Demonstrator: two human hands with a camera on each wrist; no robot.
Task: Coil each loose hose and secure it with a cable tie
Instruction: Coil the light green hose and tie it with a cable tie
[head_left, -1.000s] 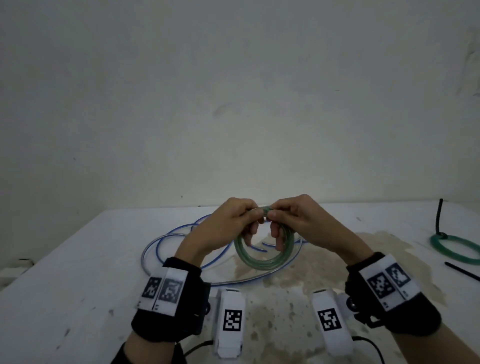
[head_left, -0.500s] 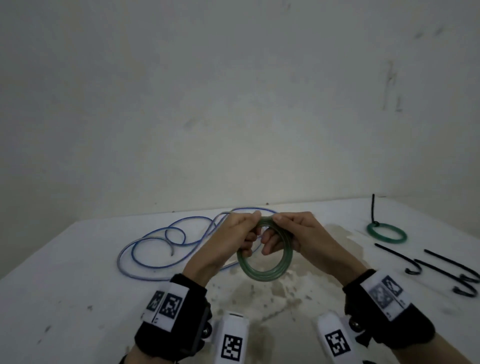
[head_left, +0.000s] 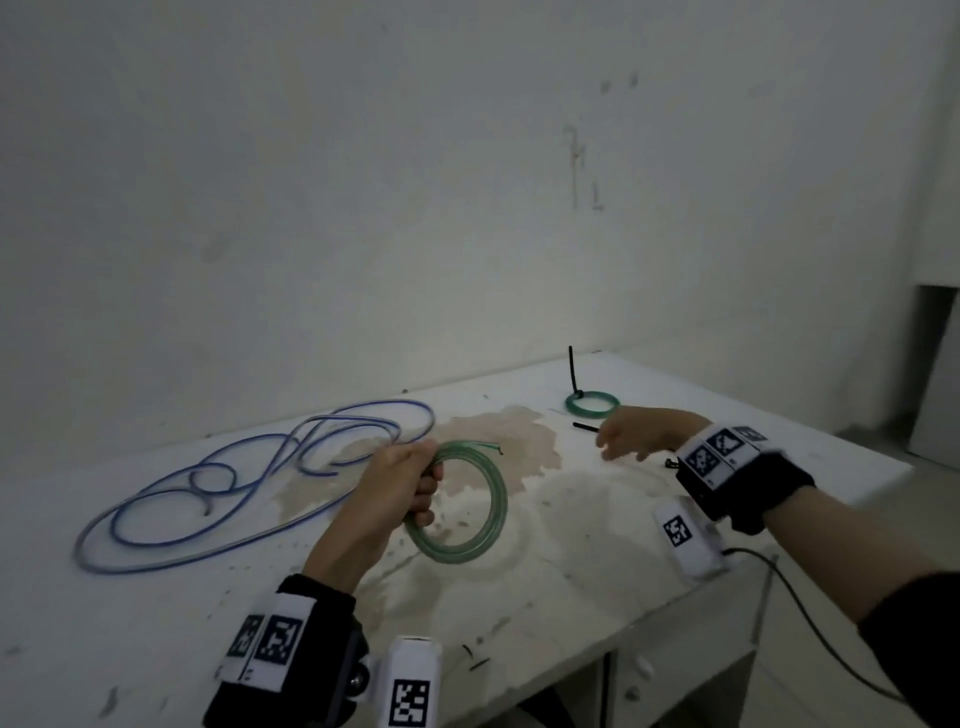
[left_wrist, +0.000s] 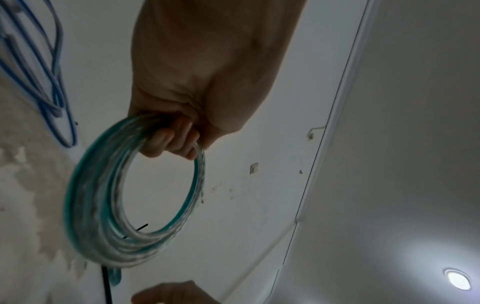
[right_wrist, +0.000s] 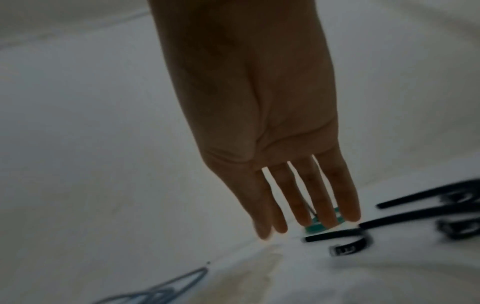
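My left hand grips a coiled green hose by its left side, fingers curled round the bundle, above the table's middle. The coil hangs as a ring of several turns, with one loose end sticking out at its top. My right hand is stretched out to the right, fingers straight and holding nothing, just above loose black cable ties. One tie's tip shows beside the fingers. A loose blue hose sprawls on the table's left.
A small green coil bound with a black tie lies at the back right. The white table has a brown stain in the middle. Its right edge runs close to my right forearm. A wall stands right behind the table.
My right hand has let go of the green coil and reached right toward the cable ties. The left hand now holds the coil alone. The head view swung right.
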